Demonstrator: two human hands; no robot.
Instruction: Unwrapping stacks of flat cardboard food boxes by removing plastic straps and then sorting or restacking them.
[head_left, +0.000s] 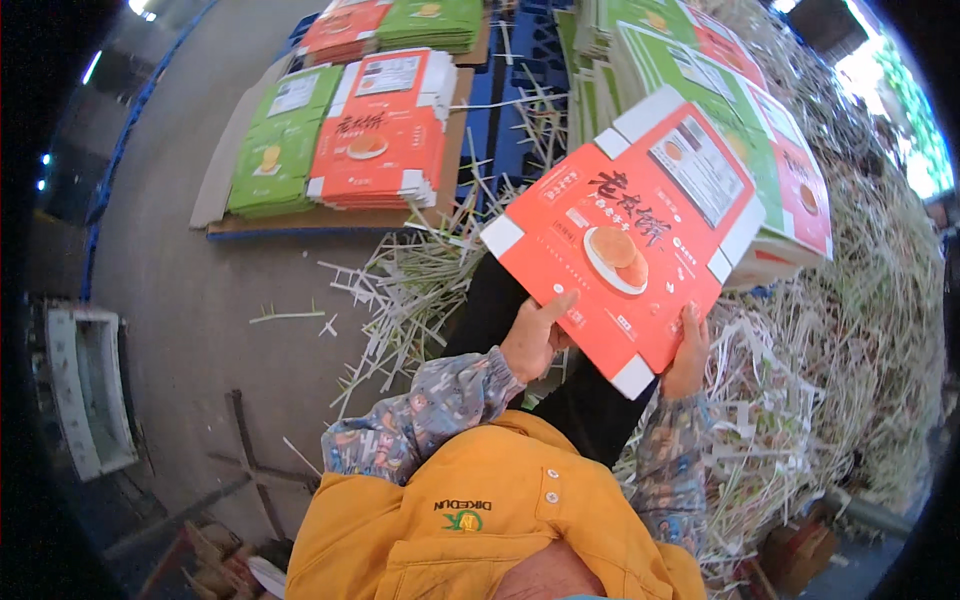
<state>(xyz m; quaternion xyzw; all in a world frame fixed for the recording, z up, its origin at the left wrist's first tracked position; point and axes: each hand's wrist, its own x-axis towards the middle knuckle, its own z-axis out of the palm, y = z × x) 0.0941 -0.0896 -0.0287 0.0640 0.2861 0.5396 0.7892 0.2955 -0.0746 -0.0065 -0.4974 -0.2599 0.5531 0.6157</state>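
Observation:
Between my hands I hold a flat, unfolded red box blank [560, 215] with white corner tabs, printed with round pastries on a plate. My left hand [535, 335] grips its near left edge, thumb on top and fingers underneath. On the near right edge my right hand [687, 355] is closed the same way. Whether one sheet or several lie in my grip I cannot tell. Just behind the blank's far right side stands a stack of green and red box blanks [790, 150], partly hidden by it.
Farther left, piles of red blanks [375, 130] and green blanks [280, 140] rest on cardboard over a blue pallet [300, 231]. Paper offcut strips [420, 275] litter the floor ahead, and a large heap of offcuts [850, 300] rises on the right. A white trough-like frame [90, 390] stands far left.

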